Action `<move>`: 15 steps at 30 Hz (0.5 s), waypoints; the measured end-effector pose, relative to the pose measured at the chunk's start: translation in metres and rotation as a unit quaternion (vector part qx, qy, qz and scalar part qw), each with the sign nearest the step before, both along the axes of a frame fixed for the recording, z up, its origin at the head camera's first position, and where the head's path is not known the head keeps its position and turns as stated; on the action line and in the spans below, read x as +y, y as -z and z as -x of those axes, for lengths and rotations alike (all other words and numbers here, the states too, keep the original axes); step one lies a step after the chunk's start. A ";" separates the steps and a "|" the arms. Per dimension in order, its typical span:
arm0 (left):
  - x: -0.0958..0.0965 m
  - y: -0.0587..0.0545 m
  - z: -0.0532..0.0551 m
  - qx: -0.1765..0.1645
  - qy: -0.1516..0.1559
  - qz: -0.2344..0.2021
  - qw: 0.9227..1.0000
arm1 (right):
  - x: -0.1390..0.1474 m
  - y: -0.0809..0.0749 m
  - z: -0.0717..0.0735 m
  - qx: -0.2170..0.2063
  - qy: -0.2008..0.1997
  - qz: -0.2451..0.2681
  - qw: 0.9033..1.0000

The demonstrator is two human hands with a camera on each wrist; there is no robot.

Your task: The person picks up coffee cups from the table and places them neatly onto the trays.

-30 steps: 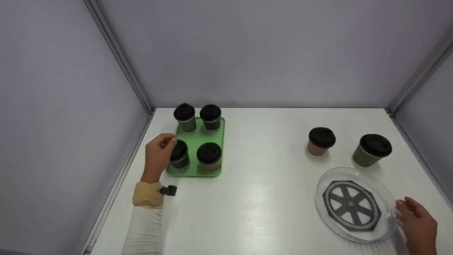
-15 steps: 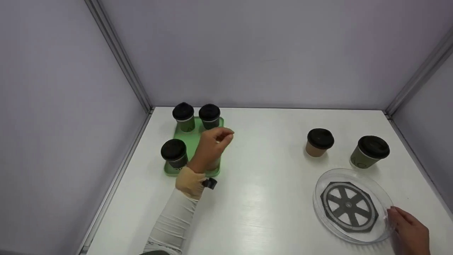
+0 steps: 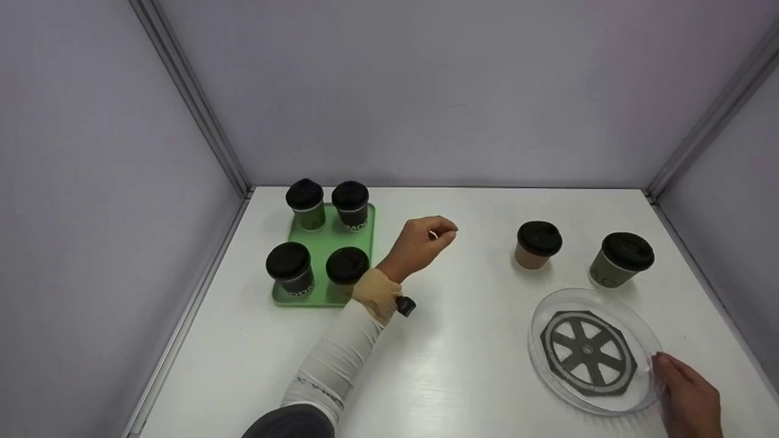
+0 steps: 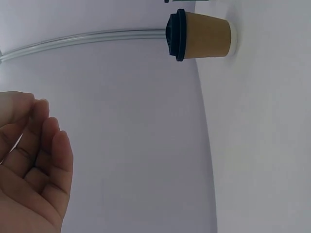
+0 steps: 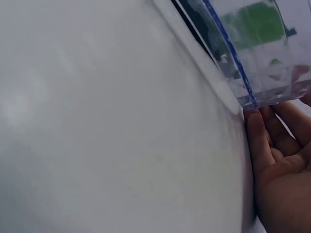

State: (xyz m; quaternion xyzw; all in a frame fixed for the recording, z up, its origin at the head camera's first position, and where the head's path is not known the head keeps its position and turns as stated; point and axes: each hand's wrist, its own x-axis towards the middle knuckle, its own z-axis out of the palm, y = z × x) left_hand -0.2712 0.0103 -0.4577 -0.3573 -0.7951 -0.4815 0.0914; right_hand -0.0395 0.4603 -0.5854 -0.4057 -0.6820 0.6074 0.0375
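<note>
Left hand (image 3: 420, 246): fingers loosely bent, holding nothing; brown cup (image 3: 535, 248) apart at its 3 o'clock. Right hand (image 3: 691, 395): pinching clear dish (image 3: 642, 340) at dish's 4 o'clock. Risk: dish, if slid toward 12 o'clock, probably topples green cup (image 3: 618, 263) standing near.

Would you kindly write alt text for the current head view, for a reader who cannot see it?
A person's empty left hand hangs over a white table, between a green tray with four lidded cups and two more lidded cups; the right hand grips the edge of a clear round dish.
</note>
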 end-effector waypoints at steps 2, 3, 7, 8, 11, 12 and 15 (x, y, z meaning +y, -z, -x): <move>0.008 0.004 0.003 -0.014 0.006 0.007 1.000 | -0.003 0.002 0.001 0.016 0.004 0.021 1.000; 0.012 0.007 0.004 -0.020 0.009 0.012 1.000 | -0.004 0.003 0.002 0.020 0.004 0.024 0.999; 0.031 0.015 0.010 -0.038 0.021 0.029 0.999 | -0.004 0.003 0.003 0.013 -0.010 0.012 1.000; 0.036 0.017 0.011 -0.043 0.024 0.032 0.998 | -0.003 0.003 0.003 0.005 -0.014 0.002 1.000; 0.053 0.025 0.017 -0.056 0.030 0.042 0.997 | 0.000 0.002 0.002 -0.014 -0.019 -0.020 1.000; 0.059 0.027 0.019 -0.062 0.030 0.046 0.997 | 0.000 0.002 0.001 -0.020 -0.022 -0.027 0.999; 0.076 0.034 0.024 -0.086 0.025 0.063 0.994 | 0.001 0.000 -0.001 -0.034 -0.026 -0.038 0.998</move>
